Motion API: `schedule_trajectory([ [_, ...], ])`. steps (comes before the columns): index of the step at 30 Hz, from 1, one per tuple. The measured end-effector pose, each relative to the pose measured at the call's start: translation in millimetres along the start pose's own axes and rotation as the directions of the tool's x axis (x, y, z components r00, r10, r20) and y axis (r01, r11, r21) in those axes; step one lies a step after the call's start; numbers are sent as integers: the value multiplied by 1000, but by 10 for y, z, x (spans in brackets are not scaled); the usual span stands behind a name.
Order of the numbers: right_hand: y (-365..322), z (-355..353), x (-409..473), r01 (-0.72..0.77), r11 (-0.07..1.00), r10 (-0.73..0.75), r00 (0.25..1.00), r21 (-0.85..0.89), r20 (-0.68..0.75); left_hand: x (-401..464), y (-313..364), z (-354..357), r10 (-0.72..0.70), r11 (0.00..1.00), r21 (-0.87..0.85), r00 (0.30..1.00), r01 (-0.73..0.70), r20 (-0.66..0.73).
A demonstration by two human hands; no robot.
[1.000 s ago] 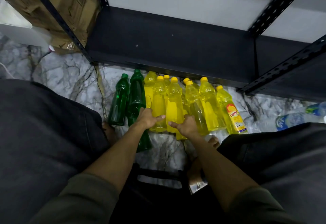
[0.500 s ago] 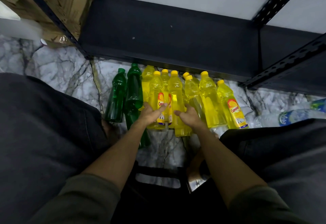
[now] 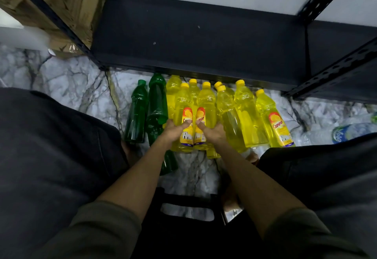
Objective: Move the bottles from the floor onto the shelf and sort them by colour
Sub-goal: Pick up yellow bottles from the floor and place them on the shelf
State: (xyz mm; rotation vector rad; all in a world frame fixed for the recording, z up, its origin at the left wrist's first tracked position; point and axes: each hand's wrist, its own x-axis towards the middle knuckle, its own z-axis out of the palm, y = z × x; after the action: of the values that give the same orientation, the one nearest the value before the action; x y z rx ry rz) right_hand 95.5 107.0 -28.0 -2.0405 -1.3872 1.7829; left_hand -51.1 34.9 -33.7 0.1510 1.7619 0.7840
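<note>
Several yellow bottles [image 3: 246, 116] stand packed together on the marble floor in front of the black shelf [image 3: 193, 34]. Two green bottles [image 3: 136, 114] stand at their left. My left hand [image 3: 173, 130] grips one labelled yellow bottle [image 3: 183, 103] low on its body. My right hand [image 3: 214, 132] grips the labelled yellow bottle [image 3: 206, 101] beside it. Both held bottles are upright with their labels facing me, touching side by side. The shelf board holds no bottles.
My knees in dark trousers flank the bottles on both sides. A clear water bottle [image 3: 346, 132] lies on the floor at the right. Cardboard [image 3: 61, 4] is stacked behind the shelf's left post [image 3: 55, 18]. A black stool edge [image 3: 187, 201] sits below my arms.
Both hands closed around two yellow bottles and turned them so the labels face me; the pair has risen slightly out of the row.
</note>
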Motion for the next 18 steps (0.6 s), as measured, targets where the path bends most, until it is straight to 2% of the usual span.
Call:
schedule_trajectory([
  [4, 390, -155, 339, -163, 971, 117, 962, 177, 246, -169, 31, -120, -21, 995, -97, 993, 32, 115],
  [7, 409, -287, 108, -202, 944, 118, 945, 262, 305, -376, -58, -85, 3, 990, -141, 994, 13, 113],
  [10, 266, -407, -237, -159, 934, 69, 960, 321, 273, -530, -85, -35, 37, 983, -185, 992, -14, 120],
  [14, 74, -483, -525, -58, 895, -33, 980, 441, 196, -729, 152, -37, 148, 961, -250, 983, -117, 111],
  [18, -356, -586, -1023, 154, 863, -206, 977, 481, 57, -967, 521, -51, 320, 932, -179, 947, -315, -5],
])
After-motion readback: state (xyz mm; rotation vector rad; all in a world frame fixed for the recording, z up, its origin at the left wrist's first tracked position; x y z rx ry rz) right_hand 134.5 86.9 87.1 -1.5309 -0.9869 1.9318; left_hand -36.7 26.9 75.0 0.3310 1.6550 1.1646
